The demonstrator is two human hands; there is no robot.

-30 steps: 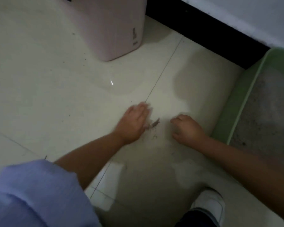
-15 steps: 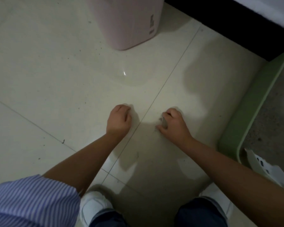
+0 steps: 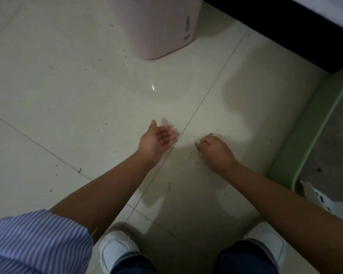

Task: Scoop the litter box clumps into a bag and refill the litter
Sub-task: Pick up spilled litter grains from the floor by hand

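Observation:
My left hand (image 3: 156,140) hovers just above the pale tiled floor, palm turned up, fingers apart and holding nothing. My right hand (image 3: 216,150) rests knuckles-up on the floor to its right, fingers curled onto a small patch of spilled grey litter crumbs (image 3: 200,140). Whether any crumbs are inside the curled fingers is hidden. The green litter box (image 3: 305,139) runs along the right edge, with grey litter (image 3: 333,151) inside it. A white slotted scoop (image 3: 317,198) lies at the box's near corner.
A pink bin (image 3: 162,26) stands on the floor at the top centre. A dark baseboard (image 3: 285,32) runs along the top right. My two white shoes (image 3: 115,250) are at the bottom. Small dark specks dot the tiles.
My left hand has gone from a fist on the floor to an upturned open palm. The right hand has stayed curled over the crumbs, sliding slightly right.

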